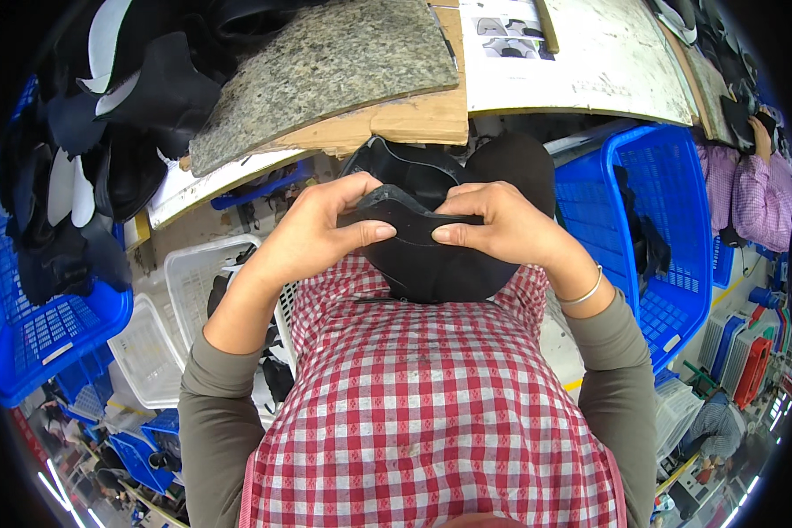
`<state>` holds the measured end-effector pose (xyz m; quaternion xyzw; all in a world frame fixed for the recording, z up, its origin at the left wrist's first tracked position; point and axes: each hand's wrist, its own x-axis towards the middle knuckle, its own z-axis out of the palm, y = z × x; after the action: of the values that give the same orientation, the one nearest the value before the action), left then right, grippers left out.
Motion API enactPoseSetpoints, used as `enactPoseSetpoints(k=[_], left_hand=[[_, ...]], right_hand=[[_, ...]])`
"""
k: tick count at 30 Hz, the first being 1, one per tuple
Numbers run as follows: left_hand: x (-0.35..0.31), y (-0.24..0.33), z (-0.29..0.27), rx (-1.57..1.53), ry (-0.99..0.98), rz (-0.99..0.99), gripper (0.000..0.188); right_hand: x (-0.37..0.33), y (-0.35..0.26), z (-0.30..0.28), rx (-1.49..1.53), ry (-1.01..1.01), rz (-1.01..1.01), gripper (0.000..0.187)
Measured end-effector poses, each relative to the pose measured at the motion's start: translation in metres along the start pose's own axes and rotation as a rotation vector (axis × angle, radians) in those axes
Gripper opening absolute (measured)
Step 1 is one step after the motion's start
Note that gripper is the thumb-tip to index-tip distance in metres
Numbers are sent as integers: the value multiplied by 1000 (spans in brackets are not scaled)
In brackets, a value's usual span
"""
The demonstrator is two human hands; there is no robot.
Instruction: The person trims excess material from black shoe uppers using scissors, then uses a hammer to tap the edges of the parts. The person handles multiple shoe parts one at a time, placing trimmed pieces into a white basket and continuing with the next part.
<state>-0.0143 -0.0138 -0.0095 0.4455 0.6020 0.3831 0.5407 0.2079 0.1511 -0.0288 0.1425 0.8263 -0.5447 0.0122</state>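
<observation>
Above my lap, my left hand (pixel 324 222) and my right hand (pixel 507 225) pinch a black shoe upper (pixel 411 231) along its curved top edge. Both thumbs press on the near face, with the fingers behind the edge. Between the hands, the edge rises to a peak nearer the left one. Just beyond it lies more black material (pixel 405 167) with a pale seam line, and I cannot tell whether it is part of the same piece. Dark material also covers my lap below the hands.
Ahead is a workbench with a speckled stone slab (pixel 343 70) and a white board (pixel 581 62). Black and white shoe parts (pixel 158 88) heap at the left. Blue baskets (pixel 708 238) stand on both sides, a white basket (pixel 180 290) at my left. Another person's checked sleeve (pixel 766 198) shows far right.
</observation>
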Motion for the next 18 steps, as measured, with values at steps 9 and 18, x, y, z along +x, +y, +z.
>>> enactPoseSetpoints(k=[9, 18], left_hand=[[4, -3, 7, 56, 97, -2, 24], [5, -9, 7, 10, 87, 5, 19]], right_hand=[[12, -20, 17, -190, 92, -33, 26], [11, -18, 27, -264, 156, -104, 30]])
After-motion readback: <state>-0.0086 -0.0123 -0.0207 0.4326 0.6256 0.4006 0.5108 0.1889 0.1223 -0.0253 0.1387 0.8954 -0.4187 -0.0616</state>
